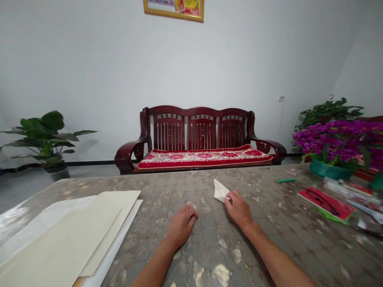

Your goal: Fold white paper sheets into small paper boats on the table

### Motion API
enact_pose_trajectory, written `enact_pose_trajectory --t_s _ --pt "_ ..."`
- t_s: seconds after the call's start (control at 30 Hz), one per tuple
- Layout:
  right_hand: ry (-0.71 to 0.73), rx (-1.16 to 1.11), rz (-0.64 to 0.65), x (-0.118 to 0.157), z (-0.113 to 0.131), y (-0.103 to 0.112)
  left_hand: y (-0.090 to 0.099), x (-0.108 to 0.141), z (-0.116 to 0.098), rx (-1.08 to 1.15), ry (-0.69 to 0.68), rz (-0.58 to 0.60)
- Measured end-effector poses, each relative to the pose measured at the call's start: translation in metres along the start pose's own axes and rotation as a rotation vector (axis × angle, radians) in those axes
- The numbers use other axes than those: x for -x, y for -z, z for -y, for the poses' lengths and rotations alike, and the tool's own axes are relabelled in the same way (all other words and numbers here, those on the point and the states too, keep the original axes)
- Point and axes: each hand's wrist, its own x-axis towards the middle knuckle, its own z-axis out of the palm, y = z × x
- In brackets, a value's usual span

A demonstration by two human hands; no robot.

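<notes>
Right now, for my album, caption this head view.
Right hand pinches folded white paper on a mottled table; left hand rests nearby.

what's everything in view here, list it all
folded paper: 1, white, on the table at the right hand's fingers
table top: 1, mottled grey-brown, in front of the person
paper sheets: several, cream and white, left side of table
red card: 1, red with dark marks, right side of table
green marker: 1, green, far right of table
plastic packets: several, clear and red, right edge of table
purple flowers: 1 bunch, purple, far right
planter: 1, green, under the flowers
potted plant: 1, green, floor at left
wooden sofa: 1, dark red, behind table
seat cushion: 1, red and white, on sofa
framed picture: 1, gold frame, top of wall
left hand: 1, on table, empty
right hand: 1, on table, touching the folded paper
</notes>
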Motion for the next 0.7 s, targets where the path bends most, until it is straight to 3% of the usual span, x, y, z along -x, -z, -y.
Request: enact_pose_trajectory --t_s 0.2,0.33,0.5,0.7 --pt "-0.092 -0.091 -0.135 -0.012 -0.033 0.009 -0.002 -0.001 0.004 0.012 -0.014 0.007" --pt "-0.212 -0.059 -0.130 -0.016 -0.046 0.008 -0.002 -0.001 0.005 0.020 -0.010 0.011" --pt "-0.364 -0.056 -0.100 -0.013 -0.051 0.006 -0.002 -0.001 0.006 0.029 0.005 0.034" --pt "-0.391 -0.013 -0.077 -0.013 -0.048 0.010 -0.001 -0.001 0.006 0.039 0.009 0.045"
